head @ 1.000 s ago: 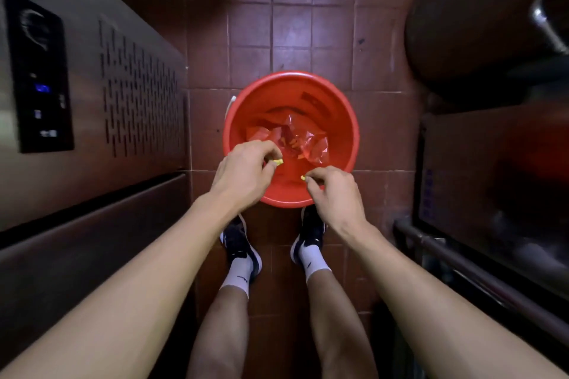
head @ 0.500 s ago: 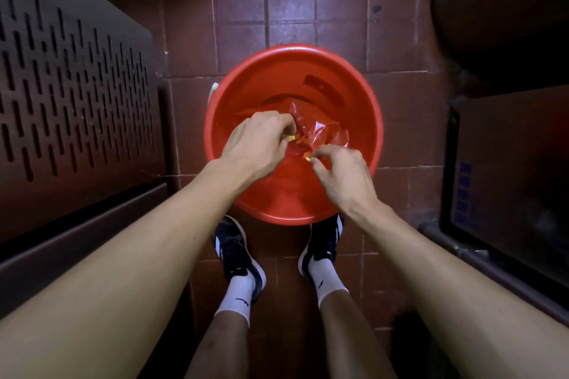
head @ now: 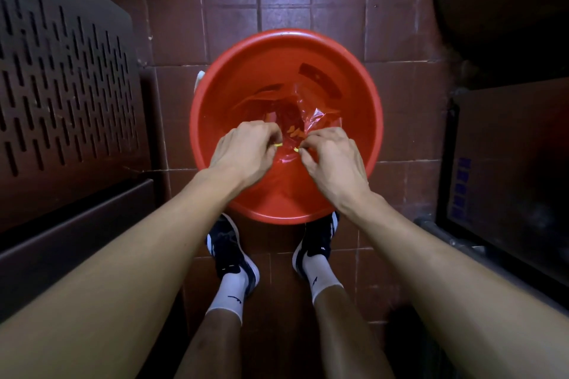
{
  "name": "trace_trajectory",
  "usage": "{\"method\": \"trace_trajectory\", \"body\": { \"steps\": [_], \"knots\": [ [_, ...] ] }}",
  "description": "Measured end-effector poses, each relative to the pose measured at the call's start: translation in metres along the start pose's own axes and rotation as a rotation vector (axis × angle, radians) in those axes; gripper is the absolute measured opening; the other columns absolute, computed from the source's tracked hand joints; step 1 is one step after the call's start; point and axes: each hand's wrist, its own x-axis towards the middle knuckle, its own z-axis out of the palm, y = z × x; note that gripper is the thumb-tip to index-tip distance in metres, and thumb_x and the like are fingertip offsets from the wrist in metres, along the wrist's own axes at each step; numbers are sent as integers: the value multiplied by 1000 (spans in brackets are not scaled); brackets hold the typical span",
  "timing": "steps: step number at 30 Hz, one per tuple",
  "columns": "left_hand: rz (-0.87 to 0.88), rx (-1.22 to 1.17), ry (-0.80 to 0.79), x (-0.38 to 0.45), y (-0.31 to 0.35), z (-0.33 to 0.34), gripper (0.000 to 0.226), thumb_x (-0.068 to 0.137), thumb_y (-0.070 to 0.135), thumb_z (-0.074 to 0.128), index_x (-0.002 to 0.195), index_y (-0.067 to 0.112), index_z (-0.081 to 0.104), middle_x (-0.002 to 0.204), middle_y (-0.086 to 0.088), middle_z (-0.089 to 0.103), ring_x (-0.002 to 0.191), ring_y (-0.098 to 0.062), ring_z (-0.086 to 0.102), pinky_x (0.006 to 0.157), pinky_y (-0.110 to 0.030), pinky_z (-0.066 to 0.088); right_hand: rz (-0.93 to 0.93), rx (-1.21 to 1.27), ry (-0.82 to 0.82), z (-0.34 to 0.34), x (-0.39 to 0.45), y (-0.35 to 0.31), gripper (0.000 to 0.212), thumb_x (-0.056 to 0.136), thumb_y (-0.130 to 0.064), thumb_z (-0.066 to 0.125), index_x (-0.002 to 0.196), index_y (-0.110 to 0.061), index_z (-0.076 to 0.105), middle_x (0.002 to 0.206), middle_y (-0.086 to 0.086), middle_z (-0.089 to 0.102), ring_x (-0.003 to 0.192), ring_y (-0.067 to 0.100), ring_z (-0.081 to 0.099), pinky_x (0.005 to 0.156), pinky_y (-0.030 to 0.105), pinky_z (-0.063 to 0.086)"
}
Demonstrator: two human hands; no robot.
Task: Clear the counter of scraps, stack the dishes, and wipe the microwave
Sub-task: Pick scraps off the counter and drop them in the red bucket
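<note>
A red plastic bucket (head: pixel 366 120) stands on the tiled floor in front of my feet. Crumpled clear plastic wrap (head: pixel 314 118) and a few orange scraps (head: pixel 294 132) lie inside it. My left hand (head: pixel 243 151) hovers over the bucket's near half, fingers curled, pinching a small yellow scrap (head: pixel 278 144). My right hand (head: pixel 334 158) is close beside it, fingers curled, pinching another small yellow scrap (head: pixel 296 149). The fingertips of both hands nearly meet above the wrap.
A metal appliance with a slotted vent panel (head: pixel 64 95) fills the left side. A dark oven-like unit with a rail (head: pixel 498 181) stands on the right, a large dark round vessel (head: pixel 505 3) above it. My shoes (head: pixel 231 249) stand just behind the bucket.
Both hands have dropped lower into the bucket and come closer together, still pinching the yellow scraps. My head has bent down nearer the bucket.
</note>
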Motion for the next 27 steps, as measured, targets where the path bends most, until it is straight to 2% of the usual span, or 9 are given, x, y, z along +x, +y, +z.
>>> {"method": "trace_trajectory", "body": {
  "steps": [7,12,15,20,27],
  "knots": [
    [16,27,33,-7,-9,4,19,92,29,60,110,31,65,113,2,66,106,-28,63,86,-40,51,12,-13,10,6,0,-5,23,98,-32,54,111,-21,71,121,-4,67,120,21,51,94,40,42],
    [114,157,52,-21,-13,2,26,94,31,53,116,25,66,113,0,67,110,-25,57,95,-41,44,17,-44,-7,3,-6,-9,28,98,-31,53,121,-23,66,127,-4,64,123,22,49,98,40,40],
    [154,200,58,-36,-10,-2,30,95,33,50,120,24,63,121,2,65,120,-22,52,100,-41,40,15,-79,-40,-6,-16,-15,33,98,-32,51,128,-25,62,135,-4,59,128,22,47,102,41,40],
    [117,189,64,-76,9,-28,38,97,37,48,132,24,56,137,5,55,134,-19,40,103,-40,35,21,-130,-129,-42,-45,-34,43,99,-34,50,140,-24,51,147,0,49,134,26,44,105,46,40],
    [9,187,47,-148,59,-111,49,100,40,46,146,23,43,150,4,46,139,-22,39,106,-45,37,-52,-206,-140,-133,-88,-79,44,98,-37,51,138,-22,52,139,0,55,124,30,52,96,46,47]
  ]
}}
